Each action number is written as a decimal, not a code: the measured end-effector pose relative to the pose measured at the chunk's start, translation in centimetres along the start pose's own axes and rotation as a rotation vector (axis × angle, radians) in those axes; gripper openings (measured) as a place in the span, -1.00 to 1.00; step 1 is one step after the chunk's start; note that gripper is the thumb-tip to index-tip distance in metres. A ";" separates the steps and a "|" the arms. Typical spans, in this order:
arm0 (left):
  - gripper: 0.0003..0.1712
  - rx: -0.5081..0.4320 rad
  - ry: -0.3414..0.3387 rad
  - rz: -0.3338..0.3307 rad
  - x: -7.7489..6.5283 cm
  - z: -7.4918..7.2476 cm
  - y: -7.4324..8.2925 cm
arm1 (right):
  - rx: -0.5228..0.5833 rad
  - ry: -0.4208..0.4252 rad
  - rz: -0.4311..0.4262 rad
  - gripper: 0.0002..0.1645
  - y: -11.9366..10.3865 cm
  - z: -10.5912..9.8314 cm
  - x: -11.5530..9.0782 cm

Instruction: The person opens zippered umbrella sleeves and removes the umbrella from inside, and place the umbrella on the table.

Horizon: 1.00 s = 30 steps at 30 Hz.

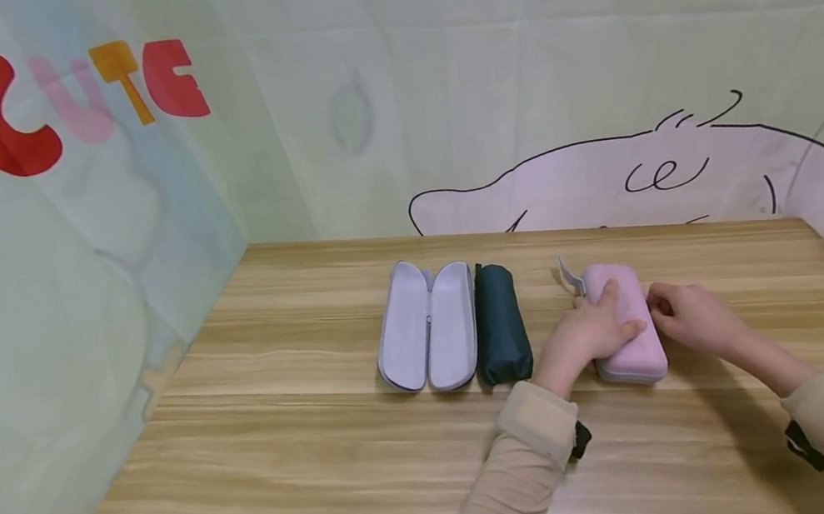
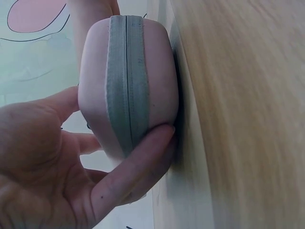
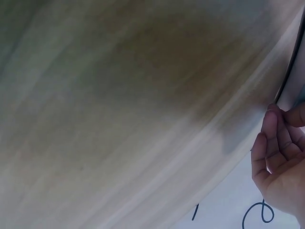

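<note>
A pink zippered case point(image 1: 640, 350) lies on the table, a grey strap point(image 1: 571, 276) sticking out at its far left corner. My left hand point(image 1: 595, 328) grips it from the left, thumb and a finger spread over the top. The left wrist view shows the grey zipper point(image 2: 127, 81) closed along the near end, with fingers point(image 2: 138, 167) against the case's lower side. At the right side of the case, my right hand point(image 1: 697, 315) pinches at the zipper line with curled fingers. The fingertips cover the zipper pull there.
Left of my left hand, a dark green folded pouch point(image 1: 502, 323) lies beside an open pale lilac glasses case point(image 1: 405, 333). The wooden table point(image 1: 291, 471) meets printed cloth walls point(image 1: 513, 70) at the back and left.
</note>
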<state>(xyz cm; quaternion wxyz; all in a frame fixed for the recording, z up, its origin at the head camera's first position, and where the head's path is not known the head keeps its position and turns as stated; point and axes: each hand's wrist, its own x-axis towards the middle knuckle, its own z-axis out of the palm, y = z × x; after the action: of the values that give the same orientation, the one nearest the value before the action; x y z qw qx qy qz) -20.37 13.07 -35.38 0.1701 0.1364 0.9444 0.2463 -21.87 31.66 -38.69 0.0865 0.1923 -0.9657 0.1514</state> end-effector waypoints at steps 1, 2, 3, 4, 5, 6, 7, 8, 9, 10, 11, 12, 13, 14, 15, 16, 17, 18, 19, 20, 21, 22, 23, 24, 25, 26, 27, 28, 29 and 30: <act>-0.17 0.002 0.001 0.001 0.0 0.0 0.0 | -0.002 0.009 -0.006 -0.90 0.1 0.0 -0.1; -0.17 0.004 0.002 0.004 0.0 0.0 0.0 | -0.005 0.020 -0.013 -0.90 0.1 0.1 -0.1; -0.17 0.001 0.001 0.004 0.0 0.1 0.0 | -0.006 0.028 -0.020 -0.90 0.2 0.1 -0.2; -0.17 0.003 0.002 0.006 0.1 0.1 0.0 | -0.007 0.034 -0.025 -0.90 0.2 0.1 -0.2; -0.17 0.003 0.002 0.008 0.1 0.1 0.0 | -0.008 0.039 -0.030 -0.90 0.2 0.1 -0.3; -0.17 -0.004 0.000 0.007 0.1 0.1 0.0 | -0.008 0.043 -0.032 -0.91 0.2 0.1 -0.3; -0.17 -0.002 0.000 0.007 0.1 0.2 0.0 | -0.008 0.046 -0.036 -0.91 0.2 0.1 -0.4; -0.17 -0.004 -0.001 0.006 0.2 0.2 -0.1 | -0.010 0.050 -0.041 -0.92 0.2 0.1 -0.4; -0.17 -0.014 -0.004 0.002 0.2 0.2 -0.1 | -0.009 0.051 -0.042 -0.92 0.2 0.1 -0.5; -0.17 -0.017 -0.005 0.002 0.2 0.2 -0.1 | -0.009 0.052 -0.043 -0.92 0.2 0.1 -0.5; -0.17 -0.026 -0.009 -0.001 0.2 0.2 -0.2 | -0.010 0.054 -0.044 -0.92 0.2 0.1 -0.6; -0.17 -0.029 -0.010 -0.003 0.2 0.2 -0.2 | -0.009 0.052 -0.044 -0.93 0.2 0.1 -0.6; -0.17 -0.026 -0.010 -0.004 0.2 0.2 -0.2 | -0.009 0.052 -0.045 -0.93 0.1 0.1 -0.7; -0.17 -0.029 -0.011 -0.005 0.2 0.2 -0.2 | -0.006 0.050 -0.043 -0.93 0.1 0.1 -0.8; -0.17 -0.036 -0.013 -0.007 0.2 0.2 -0.2 | -0.002 0.047 -0.042 -0.93 0.1 0.1 -0.8; -0.17 -0.029 -0.012 -0.007 0.2 0.2 -0.2 | 0.001 0.044 -0.040 -0.92 0.1 0.1 -0.9; -0.17 -0.020 -0.009 -0.006 0.2 0.2 -0.2 | 0.003 0.044 -0.041 -0.91 0.0 0.1 -0.9; -0.17 -0.010 -0.005 -0.004 0.2 0.1 -0.2 | 0.007 0.044 -0.042 -0.91 0.0 0.1 -1.0; -0.17 -0.005 -0.004 -0.003 0.2 0.1 -0.2 | 0.009 0.048 -0.047 -0.89 0.0 0.1 -1.0; -0.17 0.001 -0.002 -0.001 0.2 0.0 -0.3 | 0.011 0.051 -0.052 -0.87 -0.1 0.1 -1.0; -0.17 0.004 -0.001 0.000 0.2 0.0 -0.3 | 0.011 0.055 -0.058 -0.87 -0.1 0.1 -1.0; -0.17 0.011 0.001 0.002 0.1 -0.1 -0.3 | 0.010 0.060 -0.063 -0.86 -0.1 0.1 -1.0; -0.17 0.012 0.000 0.002 0.1 -0.1 -0.3 | 0.007 0.063 -0.068 -0.86 0.0 0.1 -1.0; -0.17 0.006 -0.003 0.000 0.1 -0.1 -0.3 | 0.006 0.065 -0.070 -0.86 0.0 0.1 -1.0; -0.17 0.000 -0.005 -0.002 0.1 -0.1 -0.2 | 0.004 0.065 -0.072 -0.86 0.0 0.1 -1.0; -0.17 -0.010 -0.009 -0.005 0.1 -0.1 -0.2 | 0.003 0.061 -0.068 -0.87 0.0 0.1 -1.0; -0.17 -0.020 -0.013 -0.007 0.1 -0.1 -0.2 | 0.002 0.057 -0.065 -0.88 0.0 0.0 -1.0; -0.17 -0.030 -0.016 -0.009 0.1 -0.1 -0.2 | 0.003 0.052 -0.060 -0.88 0.0 0.0 -1.0; -0.17 -0.040 -0.019 -0.011 0.1 0.0 -0.1 | 0.004 0.046 -0.055 -0.89 0.0 -0.1 -1.0; -0.17 -0.046 -0.021 -0.011 0.1 0.0 -0.1 | 0.008 0.041 -0.051 -0.89 0.0 -0.2 -1.1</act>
<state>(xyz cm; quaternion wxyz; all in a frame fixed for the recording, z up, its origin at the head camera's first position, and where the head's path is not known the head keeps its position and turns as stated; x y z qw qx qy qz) -20.44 13.03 -35.45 0.1844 0.1296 0.9373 0.2657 -20.85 32.06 -38.78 0.1093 0.2138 -0.9580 0.1567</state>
